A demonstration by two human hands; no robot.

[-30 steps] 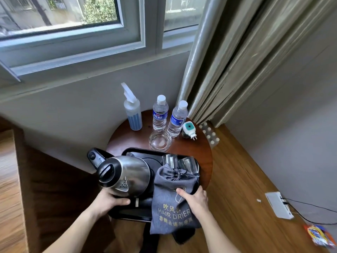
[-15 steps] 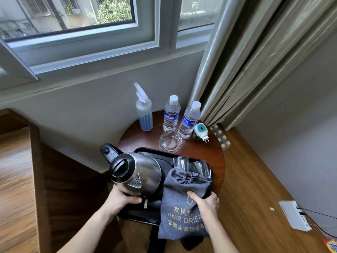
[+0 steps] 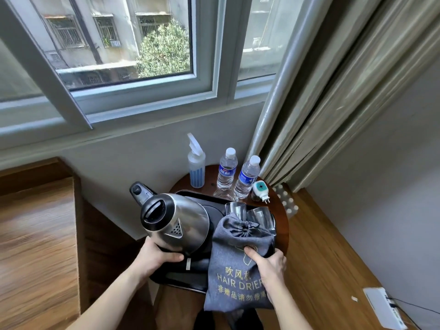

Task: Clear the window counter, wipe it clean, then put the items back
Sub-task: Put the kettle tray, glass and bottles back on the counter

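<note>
A black tray carries a steel electric kettle, two clear glasses and a grey drawstring bag marked HAIR DRIER. My left hand grips the tray's near left edge, thumb on top beside the kettle's base. My right hand grips the near right edge, with its thumb pressing the bag against the tray. The tray sits over the near part of a small round brown table. The bag's lower end hangs past the tray's front edge.
At the table's back stand a spray bottle, two water bottles, a glass dish, a plug-in device and a blister pack. Curtains hang to the right. A wooden counter lies left, a white power strip on the floor.
The tray with its load has come up and toward me, now hiding part of the glass dish. My view has tilted up, showing more window. Both hands keep their grip.
</note>
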